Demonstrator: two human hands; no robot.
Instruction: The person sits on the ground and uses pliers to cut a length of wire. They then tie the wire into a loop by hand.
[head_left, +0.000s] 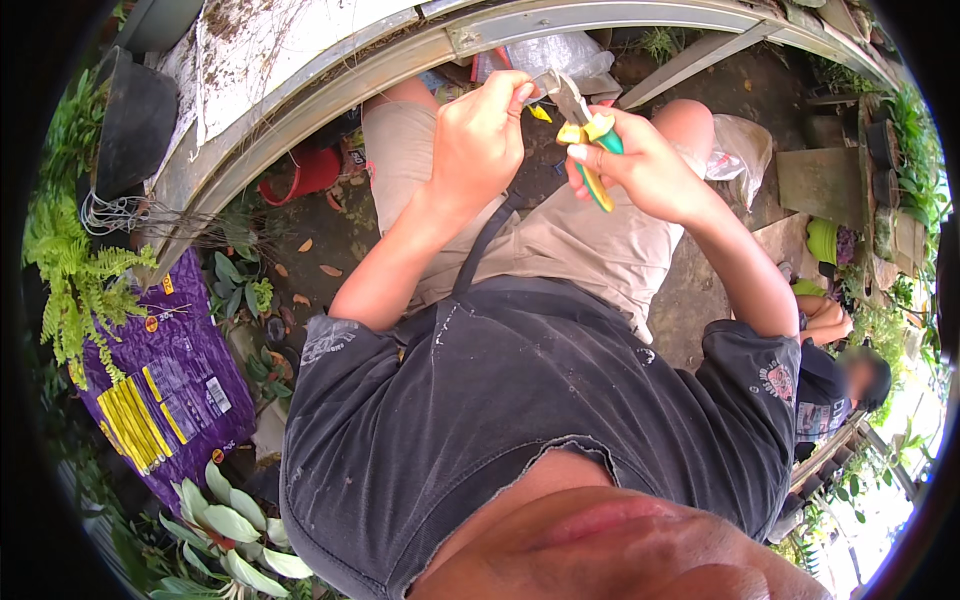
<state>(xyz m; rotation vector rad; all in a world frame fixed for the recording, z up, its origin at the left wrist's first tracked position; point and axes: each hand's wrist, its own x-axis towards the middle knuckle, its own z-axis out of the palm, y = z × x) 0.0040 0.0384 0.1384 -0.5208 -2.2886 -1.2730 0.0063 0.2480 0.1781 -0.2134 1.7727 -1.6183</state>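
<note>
My right hand grips a pair of pliers by yellow-and-green handles, their metal jaws angled up and left. Between thumb and finger, my left hand pinches a thin piece of wire, partly hidden by the fingertips. The wire's bent end is at the plier jaws; whether they clamp it I cannot tell. Both hands are raised above my knees, over beige shorts.
A metal-edged bench curves along the front and left, with a wire coil and black pot. Below are a red bucket and purple sack. Plastic bags lie ahead. Another person sits at right.
</note>
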